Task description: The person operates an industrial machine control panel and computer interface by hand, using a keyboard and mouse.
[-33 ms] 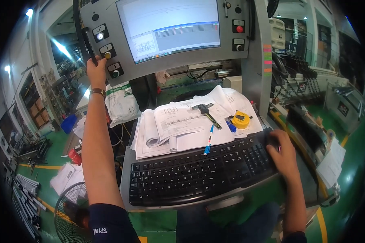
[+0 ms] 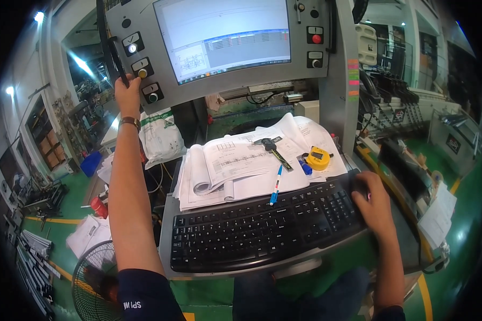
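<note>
Up at the left edge of a grey control panel (image 2: 235, 83), my left hand (image 2: 127, 96) is closed around a black bar handle (image 2: 115, 56). Its thumb lies close beside a yellow push button (image 2: 142, 73). My right hand (image 2: 375, 203) is cupped at the right end of a black keyboard (image 2: 251, 235), over a dark thing that looks like a computer mouse, mostly hidden under the fingers. Above, the panel's lit screen (image 2: 230, 32) shows a drawing and a table of rows.
Behind the keyboard lie paper drawings (image 2: 235, 160), a caliper (image 2: 276, 152), a yellow tape measure (image 2: 318, 158) and a blue-and-white pen (image 2: 276, 184). A white bag (image 2: 160, 136) stands left of them. A fan (image 2: 93, 278) is at the lower left, above green floor (image 2: 209, 294).
</note>
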Demonstrator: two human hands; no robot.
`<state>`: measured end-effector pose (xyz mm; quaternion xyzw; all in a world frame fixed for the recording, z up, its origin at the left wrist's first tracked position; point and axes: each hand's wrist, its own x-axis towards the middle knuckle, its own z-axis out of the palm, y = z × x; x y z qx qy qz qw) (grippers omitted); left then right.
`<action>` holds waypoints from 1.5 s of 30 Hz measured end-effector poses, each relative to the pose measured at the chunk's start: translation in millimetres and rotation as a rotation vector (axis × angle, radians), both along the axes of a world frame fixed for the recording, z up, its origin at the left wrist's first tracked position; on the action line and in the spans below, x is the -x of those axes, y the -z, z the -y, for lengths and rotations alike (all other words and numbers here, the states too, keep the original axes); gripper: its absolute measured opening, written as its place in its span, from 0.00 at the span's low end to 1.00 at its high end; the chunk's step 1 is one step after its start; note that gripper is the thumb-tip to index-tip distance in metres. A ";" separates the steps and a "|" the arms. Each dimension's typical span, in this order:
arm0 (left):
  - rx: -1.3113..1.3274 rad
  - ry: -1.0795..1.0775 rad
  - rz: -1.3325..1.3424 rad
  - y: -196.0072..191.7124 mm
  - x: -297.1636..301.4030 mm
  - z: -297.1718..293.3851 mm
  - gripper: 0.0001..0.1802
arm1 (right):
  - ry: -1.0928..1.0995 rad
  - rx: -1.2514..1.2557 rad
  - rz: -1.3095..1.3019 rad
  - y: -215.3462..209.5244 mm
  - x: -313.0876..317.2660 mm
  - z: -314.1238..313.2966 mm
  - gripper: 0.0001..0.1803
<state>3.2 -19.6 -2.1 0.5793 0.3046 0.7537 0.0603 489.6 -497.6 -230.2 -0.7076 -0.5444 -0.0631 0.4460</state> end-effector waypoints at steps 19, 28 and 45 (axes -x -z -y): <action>-0.050 0.060 0.023 1.9 1.9 -6.3 0.19 | -0.041 0.090 -0.031 -6.7 6.2 0.8 0.26; -0.050 0.019 0.006 1.0 1.5 -3.9 0.19 | -0.050 0.081 -0.017 -5.7 4.3 -0.2 0.25; -0.029 0.004 0.011 -0.1 2.8 -7.5 0.19 | 0.009 -0.012 -0.015 0.8 0.5 0.0 0.22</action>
